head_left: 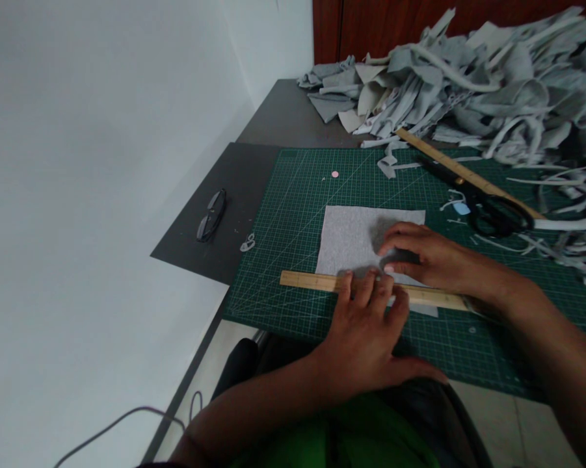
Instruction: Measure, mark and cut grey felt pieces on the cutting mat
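Dark tabletop (273, 117) against a pale wall carries a green cutting mat (302, 214), which we take as our reference. Near the mat's middle lies a grey felt sheet (346, 237), flat and squared to the grid. Across the sheet's near edge we find a wooden ruler (312, 281), lying flat along the mat. Our left hand (365, 331) presses down on the ruler, fingers spread and flat, holding nothing. Our right hand (419, 257) rests on the felt sheet just beyond the ruler, fingers curled with the tips close together on the felt; we cannot tell whether they pinch anything. Toward the mat's far right corner lie black scissors (492, 211) beside a second wooden ruler (449, 162). Beyond the mat's far edge sits a heap of grey felt scraps (468, 78). Left of the mat, on the dark tabletop, lie folded glasses (211, 214).
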`<state>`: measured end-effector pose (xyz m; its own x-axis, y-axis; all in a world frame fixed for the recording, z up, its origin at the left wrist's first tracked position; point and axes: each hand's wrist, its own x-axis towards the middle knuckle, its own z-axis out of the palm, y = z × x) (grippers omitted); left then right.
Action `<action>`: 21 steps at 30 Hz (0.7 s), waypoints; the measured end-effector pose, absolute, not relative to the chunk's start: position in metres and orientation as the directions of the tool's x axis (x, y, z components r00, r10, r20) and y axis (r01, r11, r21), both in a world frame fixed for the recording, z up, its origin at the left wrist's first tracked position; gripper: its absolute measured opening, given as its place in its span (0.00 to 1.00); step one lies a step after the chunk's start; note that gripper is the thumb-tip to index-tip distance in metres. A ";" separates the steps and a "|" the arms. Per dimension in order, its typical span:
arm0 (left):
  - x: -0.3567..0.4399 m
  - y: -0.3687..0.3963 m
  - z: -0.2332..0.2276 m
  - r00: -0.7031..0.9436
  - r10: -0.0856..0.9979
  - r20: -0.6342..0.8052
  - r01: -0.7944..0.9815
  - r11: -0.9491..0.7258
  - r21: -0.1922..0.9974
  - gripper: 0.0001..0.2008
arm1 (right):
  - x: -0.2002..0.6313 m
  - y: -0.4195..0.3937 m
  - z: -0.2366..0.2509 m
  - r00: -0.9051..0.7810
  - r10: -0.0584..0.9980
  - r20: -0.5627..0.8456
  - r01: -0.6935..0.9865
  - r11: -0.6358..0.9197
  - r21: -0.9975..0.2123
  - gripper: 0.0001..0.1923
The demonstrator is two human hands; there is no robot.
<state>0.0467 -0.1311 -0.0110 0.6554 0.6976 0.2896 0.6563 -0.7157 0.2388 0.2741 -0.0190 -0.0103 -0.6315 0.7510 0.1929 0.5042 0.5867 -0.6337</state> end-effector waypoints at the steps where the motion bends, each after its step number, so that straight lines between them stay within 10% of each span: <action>1: 0.047 -0.129 -0.011 0.620 0.718 0.315 0.682 -0.693 0.236 0.47 | 0.274 -0.019 -0.010 -0.630 0.751 0.198 0.503 0.588 -0.633 0.07; 7: 0.035 -0.100 0.001 0.526 0.811 0.255 0.774 -0.581 0.251 0.17 | 0.274 -0.019 -0.011 -0.639 0.743 0.199 0.504 0.600 -0.621 0.06; 21: 0.023 -0.081 0.009 0.606 0.781 0.149 0.698 -0.612 0.371 0.05 | 0.274 -0.020 -0.002 -0.638 0.754 0.154 0.529 0.575 -0.624 0.07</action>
